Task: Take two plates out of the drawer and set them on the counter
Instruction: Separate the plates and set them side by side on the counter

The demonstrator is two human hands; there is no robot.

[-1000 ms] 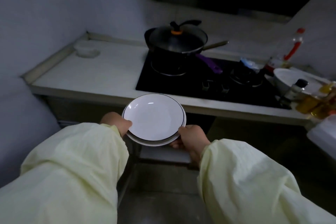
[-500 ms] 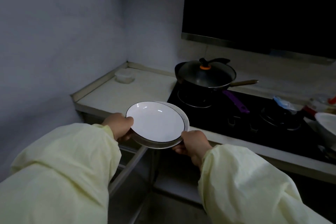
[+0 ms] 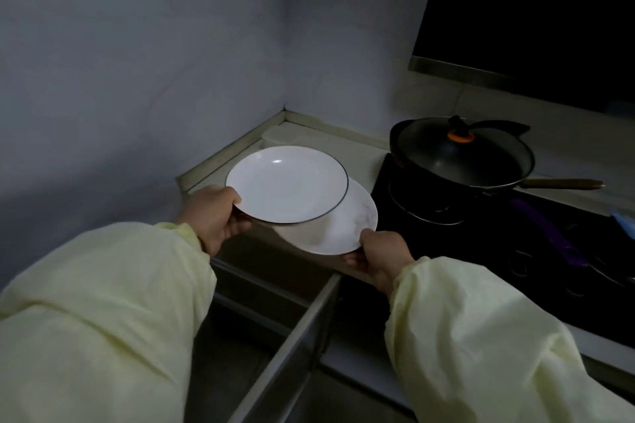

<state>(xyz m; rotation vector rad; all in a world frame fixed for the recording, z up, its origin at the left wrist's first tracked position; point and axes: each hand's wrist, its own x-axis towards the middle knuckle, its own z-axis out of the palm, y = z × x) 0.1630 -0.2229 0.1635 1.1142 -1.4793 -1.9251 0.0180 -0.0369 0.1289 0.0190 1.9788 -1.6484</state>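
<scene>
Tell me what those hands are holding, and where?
Left hand grips the black-rimmed plate by its left edge; right hand grips the lower plate by its near-right edge.

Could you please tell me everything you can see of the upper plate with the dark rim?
The upper plate is round, white and glossy, ceramic by its look, with a thin dark line around its rim and a shallow well that catches a highlight. It appears empty. It lies slightly tilted and shifted left over the lower plate, which shows at its right. The left hand holds its left edge in its grip. It is above the near edge of the pale counter.
</scene>
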